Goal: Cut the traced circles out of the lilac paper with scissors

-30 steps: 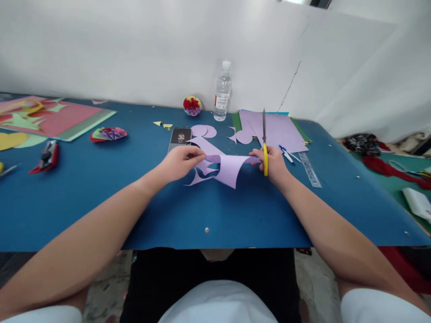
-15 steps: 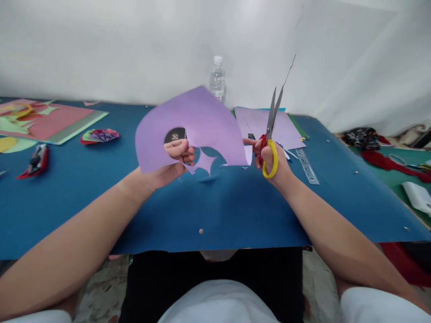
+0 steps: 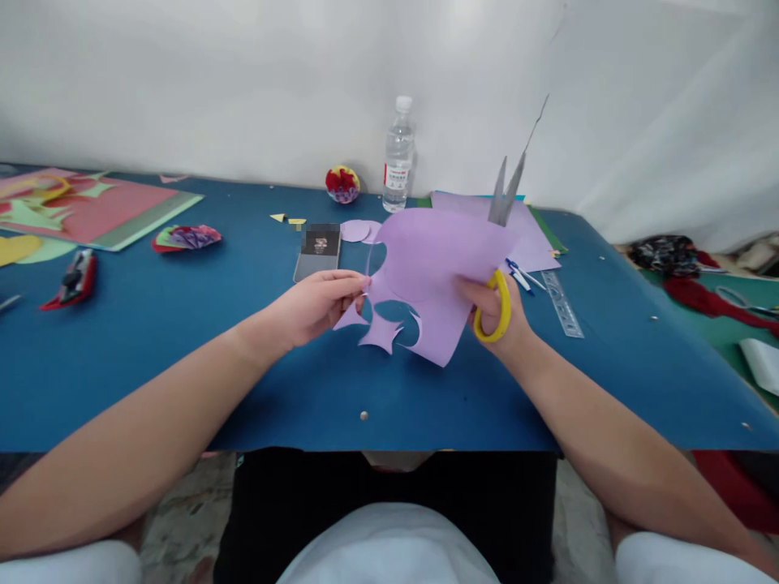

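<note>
A lilac paper sheet [image 3: 438,268] with round holes cut out of it is held a little above the blue table [image 3: 182,349]. My left hand [image 3: 316,304] pinches its left edge. My right hand [image 3: 496,312] is closed round yellow-handled scissors [image 3: 502,243], whose blades point up and away, slightly apart, behind the sheet's right edge. The sheet hides part of my right fingers.
A phone [image 3: 317,251] and lilac paper circles [image 3: 359,231] lie just beyond the sheet. Farther back stand a water bottle [image 3: 398,156] and a red paper ball [image 3: 342,184]. Right: lilac sheets [image 3: 535,235], pen [image 3: 517,278], ruler [image 3: 563,304]. Left: paper flower [image 3: 186,238], coloured sheets [image 3: 97,207], stapler [image 3: 73,278].
The sheet was lifted off the table, turned over and brought down towards my right hand. The scissors rose from lying flat to blades pointing up, now behind the sheet.
</note>
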Action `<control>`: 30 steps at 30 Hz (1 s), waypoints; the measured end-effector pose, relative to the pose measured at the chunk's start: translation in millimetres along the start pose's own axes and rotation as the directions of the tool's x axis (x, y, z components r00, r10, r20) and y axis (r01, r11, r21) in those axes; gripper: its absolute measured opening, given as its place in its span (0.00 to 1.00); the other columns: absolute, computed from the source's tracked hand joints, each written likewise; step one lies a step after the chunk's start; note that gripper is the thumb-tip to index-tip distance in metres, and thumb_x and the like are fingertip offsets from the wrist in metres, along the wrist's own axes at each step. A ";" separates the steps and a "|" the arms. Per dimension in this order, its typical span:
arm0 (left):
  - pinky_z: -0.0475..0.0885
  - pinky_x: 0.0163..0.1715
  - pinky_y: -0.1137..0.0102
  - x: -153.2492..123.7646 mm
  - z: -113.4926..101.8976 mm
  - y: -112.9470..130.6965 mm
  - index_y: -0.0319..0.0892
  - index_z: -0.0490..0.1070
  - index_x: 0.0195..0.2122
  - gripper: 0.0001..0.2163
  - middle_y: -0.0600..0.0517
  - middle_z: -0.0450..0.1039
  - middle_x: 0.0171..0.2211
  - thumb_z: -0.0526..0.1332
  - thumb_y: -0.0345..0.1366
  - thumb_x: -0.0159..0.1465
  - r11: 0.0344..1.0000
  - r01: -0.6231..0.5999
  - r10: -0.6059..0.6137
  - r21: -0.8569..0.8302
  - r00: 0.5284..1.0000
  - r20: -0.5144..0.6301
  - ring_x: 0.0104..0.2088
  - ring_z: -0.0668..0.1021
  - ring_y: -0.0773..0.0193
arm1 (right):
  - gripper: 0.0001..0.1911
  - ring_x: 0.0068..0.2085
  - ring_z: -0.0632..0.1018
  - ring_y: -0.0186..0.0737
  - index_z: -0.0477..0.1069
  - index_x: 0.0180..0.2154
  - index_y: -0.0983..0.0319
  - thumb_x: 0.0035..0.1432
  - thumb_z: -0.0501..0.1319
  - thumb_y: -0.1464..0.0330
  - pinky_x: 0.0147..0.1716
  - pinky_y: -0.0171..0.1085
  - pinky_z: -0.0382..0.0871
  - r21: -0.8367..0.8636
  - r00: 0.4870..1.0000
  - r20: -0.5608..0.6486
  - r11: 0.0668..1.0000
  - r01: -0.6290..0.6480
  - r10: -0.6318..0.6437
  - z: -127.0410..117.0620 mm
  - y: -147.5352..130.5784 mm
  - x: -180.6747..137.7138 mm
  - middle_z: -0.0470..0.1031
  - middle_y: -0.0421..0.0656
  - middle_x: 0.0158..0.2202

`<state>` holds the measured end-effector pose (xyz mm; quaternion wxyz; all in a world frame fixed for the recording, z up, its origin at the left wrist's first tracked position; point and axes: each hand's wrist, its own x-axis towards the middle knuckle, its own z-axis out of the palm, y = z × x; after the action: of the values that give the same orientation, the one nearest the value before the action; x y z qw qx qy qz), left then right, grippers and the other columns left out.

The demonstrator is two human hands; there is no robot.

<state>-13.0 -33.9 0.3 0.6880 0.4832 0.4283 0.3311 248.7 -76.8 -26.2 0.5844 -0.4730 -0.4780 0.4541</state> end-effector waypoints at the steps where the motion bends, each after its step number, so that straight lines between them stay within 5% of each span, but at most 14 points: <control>1: 0.67 0.29 0.67 -0.5 -0.3 -0.6 0.43 0.74 0.26 0.13 0.52 0.68 0.25 0.74 0.45 0.56 0.998 -0.004 0.004 0.068 1.000 0.000 0.27 0.69 0.65 | 0.22 0.30 0.78 0.47 0.74 0.36 0.54 0.44 0.78 0.53 0.26 0.44 0.73 0.012 1.000 -0.026 1.000 -0.006 0.006 1.0 0.2 1.1 0.76 0.41 0.29; 4: 0.65 0.28 0.67 0.6 -7.1 2.5 0.44 0.78 0.31 0.14 0.51 0.72 0.28 0.71 0.51 0.58 0.905 -0.118 0.141 0.408 0.990 -0.026 0.28 0.71 0.62 | 0.21 0.47 0.84 0.57 0.75 0.42 0.55 0.45 0.74 0.58 0.37 0.50 0.80 0.075 0.999 -0.029 0.997 0.026 -0.024 1.4 3.6 5.9 0.83 0.46 0.41; 7: 0.69 0.37 0.64 11.4 -30.3 10.8 0.45 0.79 0.39 0.15 0.49 0.76 0.34 0.67 0.50 0.60 0.568 -0.276 0.464 0.775 0.885 -0.025 0.35 0.75 0.56 | 0.19 0.48 0.85 0.58 0.76 0.43 0.55 0.47 0.72 0.61 0.38 0.50 0.81 0.116 1.000 0.003 0.993 0.004 -0.004 -2.6 10.1 11.8 0.84 0.46 0.43; 9: 0.70 0.42 0.62 23.6 -54.4 14.8 0.43 0.79 0.43 0.15 0.46 0.77 0.38 0.64 0.48 0.62 0.456 -0.178 0.528 0.872 0.843 -0.104 0.37 0.76 0.54 | 0.18 0.46 0.85 0.57 0.77 0.42 0.55 0.46 0.72 0.64 0.37 0.50 0.81 0.153 1.000 0.016 0.988 -0.016 0.013 -4.7 13.9 14.4 0.84 0.45 0.42; 14: 0.70 0.40 0.61 52.7 -103.7 10.2 0.42 0.73 0.54 0.24 0.43 0.78 0.43 0.69 0.47 0.59 0.581 0.169 0.351 0.796 0.830 -0.433 0.39 0.78 0.50 | 0.16 0.41 0.86 0.54 0.78 0.38 0.55 0.43 0.73 0.68 0.42 0.51 0.82 0.238 0.995 0.034 0.966 -0.098 0.093 -1.3 16.9 13.5 0.85 0.43 0.40; 22: 0.69 0.35 0.65 61.2 -105.4 4.8 0.44 0.73 0.49 0.29 0.51 0.76 0.35 0.77 0.45 0.48 0.669 0.172 0.286 0.724 0.839 -0.463 0.34 0.77 0.56 | 0.18 0.40 0.86 0.50 0.79 0.35 0.57 0.37 0.76 0.69 0.42 0.48 0.82 0.282 0.984 -0.014 0.945 -0.167 0.178 4.0 14.7 13.3 0.86 0.43 0.41; 30: 0.73 0.38 0.66 65.1 -106.1 0.9 0.45 0.73 0.56 0.28 0.49 0.79 0.41 0.75 0.43 0.55 0.648 0.243 0.282 0.722 0.804 -0.524 0.38 0.81 0.56 | 0.18 0.48 0.85 0.58 0.79 0.34 0.56 0.38 0.77 0.67 0.48 0.54 0.81 0.233 0.982 -0.013 0.956 -0.178 0.186 2.2 15.9 12.7 0.86 0.44 0.43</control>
<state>-82.6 63.4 -34.0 0.2458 0.6014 0.7137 0.2618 247.0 -61.8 -40.1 0.5993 -0.4517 -0.3662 0.5502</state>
